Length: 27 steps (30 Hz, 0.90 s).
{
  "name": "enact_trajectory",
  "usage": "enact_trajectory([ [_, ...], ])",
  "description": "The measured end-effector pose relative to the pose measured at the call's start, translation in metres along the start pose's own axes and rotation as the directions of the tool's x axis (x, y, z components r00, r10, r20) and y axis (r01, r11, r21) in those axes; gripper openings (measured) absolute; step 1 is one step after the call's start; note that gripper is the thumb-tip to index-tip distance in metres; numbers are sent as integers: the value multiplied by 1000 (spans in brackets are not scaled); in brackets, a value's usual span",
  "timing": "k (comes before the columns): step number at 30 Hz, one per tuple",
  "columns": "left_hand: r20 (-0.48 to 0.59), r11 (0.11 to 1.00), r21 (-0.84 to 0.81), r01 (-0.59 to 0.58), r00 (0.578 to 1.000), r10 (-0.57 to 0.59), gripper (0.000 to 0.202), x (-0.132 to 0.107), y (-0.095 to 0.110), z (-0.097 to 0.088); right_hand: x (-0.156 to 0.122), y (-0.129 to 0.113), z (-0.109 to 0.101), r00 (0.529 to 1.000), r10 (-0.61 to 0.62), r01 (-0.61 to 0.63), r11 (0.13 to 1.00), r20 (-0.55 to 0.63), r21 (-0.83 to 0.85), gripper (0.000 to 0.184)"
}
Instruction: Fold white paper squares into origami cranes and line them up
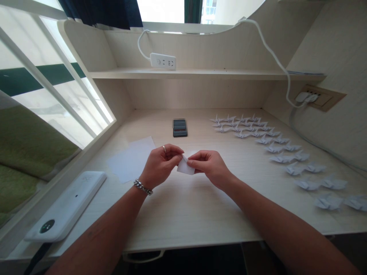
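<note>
Between my two hands, above the middle of the desk, is a small folded piece of white paper (185,168). My left hand (163,162), with a ring and a chain bracelet, pinches its upper left edge. On the other side, my right hand (210,166) grips the right edge between thumb and fingers. The fingertips hide part of the folds. Loose white paper sheets (130,158) lie on the desk just left of my left hand. Rows of folded white paper cranes (258,133) stand along the right side of the desk.
A small dark phone-like object (180,128) lies beyond my hands. At the left edge sits a long white device (69,206) with a dark strap. A white power strip (163,61) rests on the shelf (200,74); its cord runs to a wall socket (321,97).
</note>
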<state>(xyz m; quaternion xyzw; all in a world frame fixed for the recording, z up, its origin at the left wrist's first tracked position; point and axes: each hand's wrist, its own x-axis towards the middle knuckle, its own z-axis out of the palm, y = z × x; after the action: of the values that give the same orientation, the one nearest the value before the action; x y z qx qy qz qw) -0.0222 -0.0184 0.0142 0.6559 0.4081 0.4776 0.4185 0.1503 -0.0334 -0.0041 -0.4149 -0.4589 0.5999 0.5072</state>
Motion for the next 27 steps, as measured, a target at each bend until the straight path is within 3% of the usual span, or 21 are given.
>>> enact_trajectory([
  [3, -31, 1000, -9, -11, 999, 11, 9, 0, -1, 3, 0, 0, 0, 1000, -6, 6, 1000, -3, -5, 26],
  [6, -40, 994, -94, 46, 998, -50, 14, 1, -1, 5, 1, 0, 0, 1000, -22, 22, 1000, -7, -4, 26],
  [10, 7, 980, -171, 106, 994, -106, 25, 0, 0, 6, 1, 0, 0, 998, -58, 57, 998, -23, -32, 24],
  [16, 15, 983, -156, 98, 995, -97, 26, 0, -4, 6, 0, 3, 0, 992, -125, 126, 985, 15, -118, 22],
  [23, -48, 994, -104, 45, 998, -50, 18, -1, -4, 7, -1, 4, 1, 998, -63, 65, 995, 27, -78, 24],
  [27, -11, 993, -86, 79, 997, -80, 27, -1, -4, 8, 1, 4, 0, 999, -47, 47, 998, 3, -34, 25],
])
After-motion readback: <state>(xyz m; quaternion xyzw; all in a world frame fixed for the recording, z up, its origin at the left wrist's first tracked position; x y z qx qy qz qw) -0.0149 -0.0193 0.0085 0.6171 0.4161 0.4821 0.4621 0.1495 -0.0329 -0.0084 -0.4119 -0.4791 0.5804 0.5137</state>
